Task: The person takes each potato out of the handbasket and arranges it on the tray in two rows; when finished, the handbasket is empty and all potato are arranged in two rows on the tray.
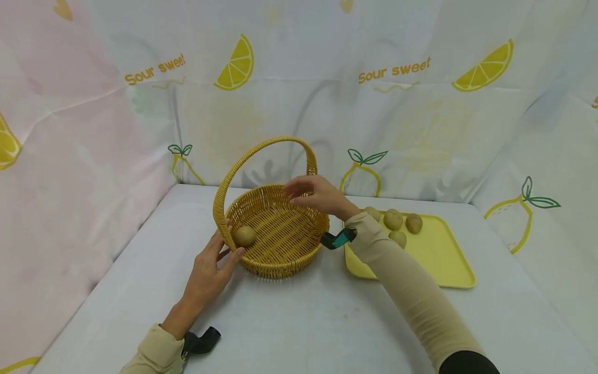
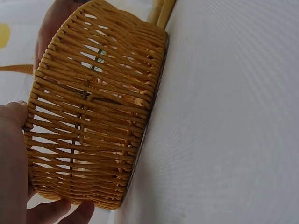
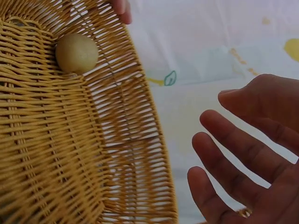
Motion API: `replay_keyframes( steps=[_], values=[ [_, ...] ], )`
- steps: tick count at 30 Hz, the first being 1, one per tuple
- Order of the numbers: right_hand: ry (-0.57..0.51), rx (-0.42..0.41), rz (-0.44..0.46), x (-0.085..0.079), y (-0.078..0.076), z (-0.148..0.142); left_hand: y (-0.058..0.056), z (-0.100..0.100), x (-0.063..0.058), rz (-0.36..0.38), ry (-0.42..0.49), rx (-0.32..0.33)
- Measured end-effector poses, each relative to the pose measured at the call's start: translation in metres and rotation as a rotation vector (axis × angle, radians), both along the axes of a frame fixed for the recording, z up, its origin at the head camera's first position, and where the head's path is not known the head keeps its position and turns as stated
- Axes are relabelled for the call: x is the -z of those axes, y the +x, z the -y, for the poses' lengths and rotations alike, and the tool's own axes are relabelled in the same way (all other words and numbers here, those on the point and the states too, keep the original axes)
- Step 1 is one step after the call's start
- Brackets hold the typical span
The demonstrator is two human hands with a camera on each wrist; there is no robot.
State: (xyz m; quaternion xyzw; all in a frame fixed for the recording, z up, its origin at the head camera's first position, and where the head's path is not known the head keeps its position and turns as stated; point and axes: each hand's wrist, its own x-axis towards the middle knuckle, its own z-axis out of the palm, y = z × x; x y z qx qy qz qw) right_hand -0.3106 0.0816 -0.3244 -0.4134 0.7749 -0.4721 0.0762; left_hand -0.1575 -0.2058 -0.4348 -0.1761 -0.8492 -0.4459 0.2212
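A round yellow wicker basket (image 1: 280, 267) with a tall arched handle stands on the table. One potato (image 1: 244, 236) lies inside it, against the left wall, and it also shows in the right wrist view as a pale round potato (image 3: 77, 53). My left hand (image 1: 208, 272) holds the basket's left side near the foot of the handle, thumb on the near side and fingers round the outer wall. Over the basket's right rim hovers my right hand (image 1: 320, 195), fingers loosely bent and apart, with nothing in it.
A yellow tray (image 1: 434, 265) lies to the right of the basket, partly behind my right forearm. Several potatoes (image 1: 393, 219) sit toward its far left part. A white printed cloth (image 1: 299, 104) hangs behind the table (image 1: 289, 322) and along its sides.
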Motion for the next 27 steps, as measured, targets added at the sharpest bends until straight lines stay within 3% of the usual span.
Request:
replay_keyframes(
  steps=[13,20,27],
  values=[
    [0.01,-0.123,0.072,0.019,-0.001,0.054,0.001,-0.001,-0.001,0.013,-0.008,-0.001],
    [0.099,-0.141,0.095,0.029,-0.002,0.079,0.001,-0.001,0.0,0.022,-0.014,-0.011],
    [0.179,-0.243,0.058,0.038,-0.004,0.094,0.002,-0.001,0.0,0.023,-0.021,-0.018]
  ],
)
